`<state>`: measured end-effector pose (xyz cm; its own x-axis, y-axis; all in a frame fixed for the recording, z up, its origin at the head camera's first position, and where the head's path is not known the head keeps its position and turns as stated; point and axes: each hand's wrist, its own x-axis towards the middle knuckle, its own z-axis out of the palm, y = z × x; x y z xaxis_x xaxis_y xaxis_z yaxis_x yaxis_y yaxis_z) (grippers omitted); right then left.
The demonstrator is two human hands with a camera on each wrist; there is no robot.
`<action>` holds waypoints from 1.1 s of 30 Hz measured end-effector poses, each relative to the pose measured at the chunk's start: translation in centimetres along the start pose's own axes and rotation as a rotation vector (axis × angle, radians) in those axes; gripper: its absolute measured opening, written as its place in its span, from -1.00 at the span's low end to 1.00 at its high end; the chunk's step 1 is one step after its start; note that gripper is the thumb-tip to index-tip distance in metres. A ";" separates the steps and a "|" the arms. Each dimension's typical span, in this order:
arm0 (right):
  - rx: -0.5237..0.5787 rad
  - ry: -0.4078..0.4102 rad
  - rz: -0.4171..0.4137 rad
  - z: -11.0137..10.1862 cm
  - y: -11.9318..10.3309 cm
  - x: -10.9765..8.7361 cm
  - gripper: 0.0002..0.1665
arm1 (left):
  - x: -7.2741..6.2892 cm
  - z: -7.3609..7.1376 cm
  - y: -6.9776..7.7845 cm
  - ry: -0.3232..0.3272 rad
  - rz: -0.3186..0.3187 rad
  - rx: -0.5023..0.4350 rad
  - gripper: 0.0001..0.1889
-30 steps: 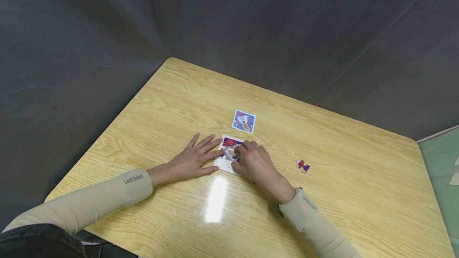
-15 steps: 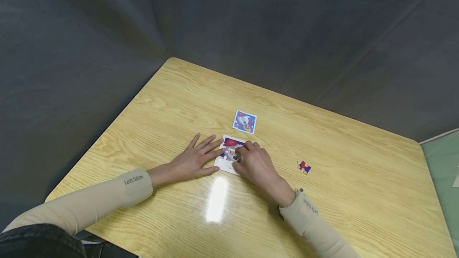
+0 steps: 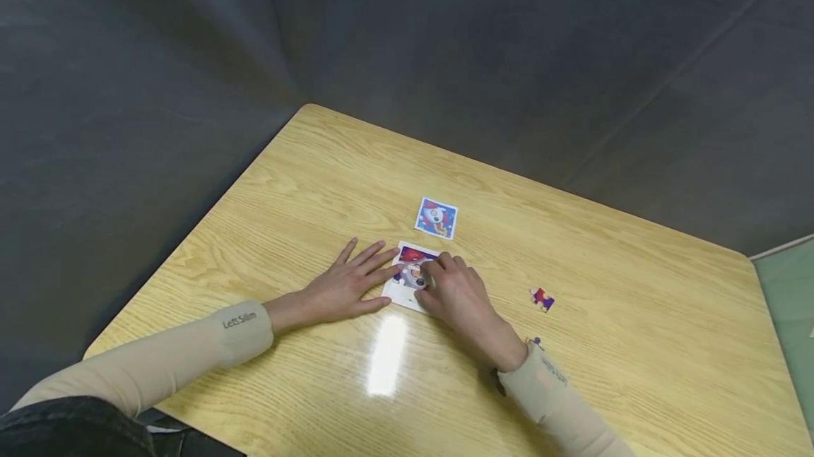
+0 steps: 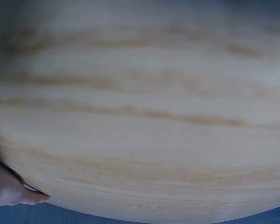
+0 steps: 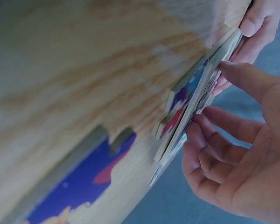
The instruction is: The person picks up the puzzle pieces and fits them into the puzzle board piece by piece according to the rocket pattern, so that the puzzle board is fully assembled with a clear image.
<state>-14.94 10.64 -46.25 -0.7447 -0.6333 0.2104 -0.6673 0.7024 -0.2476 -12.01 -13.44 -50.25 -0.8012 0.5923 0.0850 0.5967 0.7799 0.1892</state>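
Note:
A white-bordered jigsaw board (image 3: 402,294) with a red, grey and purple picture lies flat on the table. My left hand (image 3: 343,284) lies with spread, straight fingers, its fingertips at the board's left edge; the left wrist view catches a bit of a hand (image 4: 21,193) in its lower left corner. Over the board's right part, my right hand (image 3: 458,294) curls its fingers, thumb and index on either side of a grey jigsaw piece (image 3: 420,283). In the right wrist view, the right hand's thumb (image 5: 245,77) touches the board's near border and the fingertips meet its face.
Beyond the board lies a square picture card (image 3: 436,218) with a rocket. To the right is a loose red and purple piece (image 3: 542,299); another piece (image 3: 536,341) peeks out by the right sleeve. A blue and red piece (image 5: 79,182) fills the right wrist view's foreground.
Both hands keep their places on the board, the right fingers shifting only slightly. The whole head view has drifted a little, and the piece beside the right sleeve shows more.

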 end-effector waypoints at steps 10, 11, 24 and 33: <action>0.061 -0.077 0.048 0.0 0.2 0.3 -0.50 | 0.0 0.1 -0.2 0.005 0.017 -0.001 -0.42; 0.069 -0.088 0.057 -0.1 0.2 0.4 -0.48 | 0.0 0.1 -0.2 0.005 0.018 0.000 -0.42; 0.051 -0.097 0.074 0.1 0.0 0.4 -0.50 | -0.1 0.1 -0.1 0.019 0.028 -0.007 -0.41; 0.047 -0.051 0.034 0.2 -0.3 0.3 -0.65 | -0.1 0.3 -0.2 0.034 0.039 -0.014 -0.47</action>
<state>-14.95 10.19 -46.32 -0.7649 -0.6258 0.1525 -0.6394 0.7089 -0.2979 -12.04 -13.65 -50.61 -0.7783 0.6151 0.1259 0.6273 0.7531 0.1984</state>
